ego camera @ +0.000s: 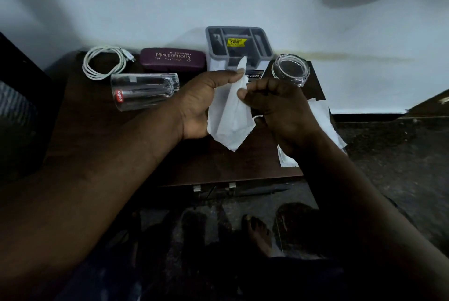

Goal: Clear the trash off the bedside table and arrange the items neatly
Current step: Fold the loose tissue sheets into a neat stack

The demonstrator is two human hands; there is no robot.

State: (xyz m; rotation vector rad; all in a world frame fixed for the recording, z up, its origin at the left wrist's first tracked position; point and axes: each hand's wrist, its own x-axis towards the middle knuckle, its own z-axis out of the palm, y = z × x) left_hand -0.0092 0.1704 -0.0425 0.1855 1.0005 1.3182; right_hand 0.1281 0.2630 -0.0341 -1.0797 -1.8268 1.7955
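A white tissue point(230, 116) hangs above the dark wooden bedside table point(102, 135). My left hand point(201, 104) holds it, thumb pressed on its upper edge. My right hand point(277, 106) pinches the tissue's right side with curled fingers. A second white tissue point(323, 121) lies on the table's right edge, partly hidden under my right wrist. A clear drinking glass point(143, 91) lies on its side to the left. Behind it sit a coiled white cable point(102, 65) and a purple spectacle case point(173, 59).
A grey compartmented organiser point(239, 45) stands at the back against the white wall. A clear glass bowl point(290, 69) sits at the back right. My bare foot point(257, 232) shows on the dark floor below the table's front edge.
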